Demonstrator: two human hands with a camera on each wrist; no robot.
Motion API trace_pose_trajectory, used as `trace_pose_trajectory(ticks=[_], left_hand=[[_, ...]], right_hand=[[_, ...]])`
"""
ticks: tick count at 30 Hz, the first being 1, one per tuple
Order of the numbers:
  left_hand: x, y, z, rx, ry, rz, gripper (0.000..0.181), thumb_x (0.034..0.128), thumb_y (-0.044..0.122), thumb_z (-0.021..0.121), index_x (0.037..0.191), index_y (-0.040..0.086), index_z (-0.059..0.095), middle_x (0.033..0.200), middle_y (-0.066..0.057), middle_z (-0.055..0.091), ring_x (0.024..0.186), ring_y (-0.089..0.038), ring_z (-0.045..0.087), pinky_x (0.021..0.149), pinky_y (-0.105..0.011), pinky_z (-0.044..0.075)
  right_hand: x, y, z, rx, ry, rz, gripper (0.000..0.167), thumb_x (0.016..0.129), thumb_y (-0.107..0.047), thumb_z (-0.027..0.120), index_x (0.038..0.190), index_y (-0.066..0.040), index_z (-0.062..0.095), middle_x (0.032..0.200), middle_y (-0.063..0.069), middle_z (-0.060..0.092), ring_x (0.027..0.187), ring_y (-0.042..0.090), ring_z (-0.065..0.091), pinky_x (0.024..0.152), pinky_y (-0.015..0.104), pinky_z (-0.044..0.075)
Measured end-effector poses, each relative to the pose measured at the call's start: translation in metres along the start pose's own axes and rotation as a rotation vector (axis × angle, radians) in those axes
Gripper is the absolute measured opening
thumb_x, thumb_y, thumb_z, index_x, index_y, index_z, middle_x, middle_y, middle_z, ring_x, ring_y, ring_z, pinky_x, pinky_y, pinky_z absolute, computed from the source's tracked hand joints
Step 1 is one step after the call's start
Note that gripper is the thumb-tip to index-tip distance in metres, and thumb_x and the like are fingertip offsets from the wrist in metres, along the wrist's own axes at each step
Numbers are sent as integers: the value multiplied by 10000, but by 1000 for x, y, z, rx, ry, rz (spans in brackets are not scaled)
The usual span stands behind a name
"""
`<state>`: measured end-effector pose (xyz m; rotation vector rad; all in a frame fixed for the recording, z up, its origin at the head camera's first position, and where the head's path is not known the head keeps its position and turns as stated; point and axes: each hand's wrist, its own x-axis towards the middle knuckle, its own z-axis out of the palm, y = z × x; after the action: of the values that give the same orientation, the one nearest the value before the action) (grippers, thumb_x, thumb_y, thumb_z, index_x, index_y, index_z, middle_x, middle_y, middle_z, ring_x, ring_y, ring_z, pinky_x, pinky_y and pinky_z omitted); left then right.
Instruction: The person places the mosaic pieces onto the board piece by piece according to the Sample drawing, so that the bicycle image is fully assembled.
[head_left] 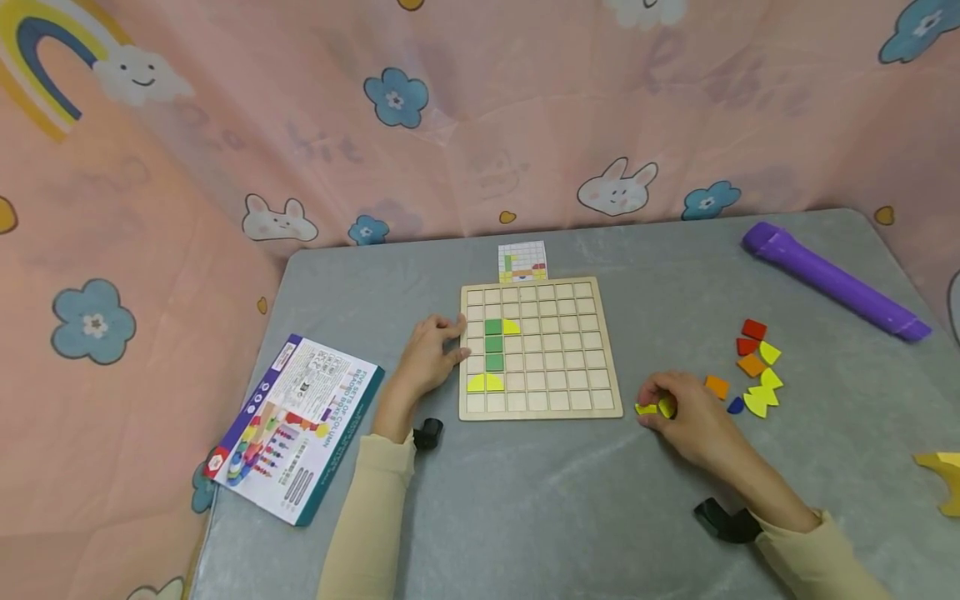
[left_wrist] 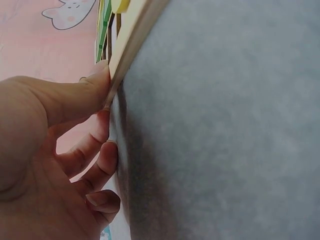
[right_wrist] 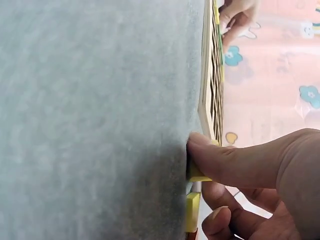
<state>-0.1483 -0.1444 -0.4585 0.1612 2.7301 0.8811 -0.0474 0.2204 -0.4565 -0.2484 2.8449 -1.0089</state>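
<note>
Grey tabletop (head_left: 525, 500) sits under yellow pc (right_wrist: 198, 174) prob. pinched btwn R fingers (right_wrist: 214, 193).

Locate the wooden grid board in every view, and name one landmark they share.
Head: board, just below and right of centre.
Left wrist: board, top, left of centre, edge-on.
Right wrist: board, upper part, right of centre, edge-on.
Shared landmark: the pink backdrop.

Right hand (right_wrist: 260, 170) pinching yellow piece (right_wrist: 198, 174), wooden grid board (right_wrist: 205, 75), gray table (right_wrist: 90, 110)
</note>
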Motion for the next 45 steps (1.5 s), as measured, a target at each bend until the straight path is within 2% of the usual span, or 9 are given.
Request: trace_pose_trajectory(ticks=[4, 8, 13, 20, 27, 32, 35, 45], left_hand=[[0, 1, -1, -3, -2, 0, 586, 1038, 218, 701, 1579, 136, 489, 1486, -180, 517, 1361, -353, 442, 1128, -515, 406], [-1, 1, -1, -7, -6, -8, 589, 1041, 224, 697, 1583, 144, 481, 1494, -175, 508, 1367, -348, 438, 1131, -517, 405], [-1, 1, -2, -8, -9, -13, 587, 1043, 234, 692, 1585, 158, 480, 1496, -168, 506, 1364, -345, 438, 1130, -523, 406], [-2, 1, -2, -19, -2, -1, 578, 1038, 227, 701, 1573, 139, 503, 1486, -170, 520, 1397, -361, 439, 1143, -532, 402], [-3, 2, -3, -25, -2, 0, 600, 1038, 221, 699, 1591, 144, 479, 1484, -168, 516, 1382, -352, 438, 1129, -523, 407], [-3, 2, -2, -21, 3, 2, 592, 1035, 217, 704, 1583, 142, 494, 1475, -172, 521, 1381, -356, 445, 1135, -524, 407], [-2, 2, -2, -18, 5, 2, 587, 1035, 215, 705, 1579, 142, 498, 1470, -171, 528, 1382, -358, 450, 1141, -524, 406], [-2, -1, -2, -2, 6, 18, 591, 1032, 221, 710, 1578, 139, 500, 1458, -181, 538, 1380, -367, 456, 1141, -526, 407]], right_hand=[[4, -4, -1, -5, -30, 10, 189, 858, -50, 873, 902, -104, 697, 850, 45, 646, 784, 205, 513, 690, 329, 402], [10, -14, 1, 0, -23, 22, 179, 868, -92, 875, 945, -99, 714, 834, 42, 630, 786, 206, 522, 691, 334, 402], [19, -32, 7, 71, 2, 6, 158, 876, -73, 861, 957, -94, 727, 766, 12, 554, 733, 172, 473, 651, 283, 358], [33, -58, 28, 194, -12, -58, 116, 878, -1, 831, 938, -69, 760, 741, 10, 597, 684, 135, 480, 635, 258, 398], [44, -90, 57, 197, -119, -78, 104, 892, -27, 817, 890, -115, 761, 773, -3, 595, 753, 148, 499, 693, 287, 424], [54, -113, 72, 172, -104, -131, 120, 863, -51, 855, 853, -142, 777, 875, -21, 697, 856, 159, 540, 786, 340, 469], [60, -124, 75, 159, -97, -161, 117, 862, -59, 863, 848, -147, 786, 874, -37, 720, 879, 157, 558, 801, 350, 482], [74, -141, 97, 214, -149, -117, 102, 857, -53, 866, 839, -126, 797, 777, -36, 674, 805, 131, 531, 733, 323, 456]])
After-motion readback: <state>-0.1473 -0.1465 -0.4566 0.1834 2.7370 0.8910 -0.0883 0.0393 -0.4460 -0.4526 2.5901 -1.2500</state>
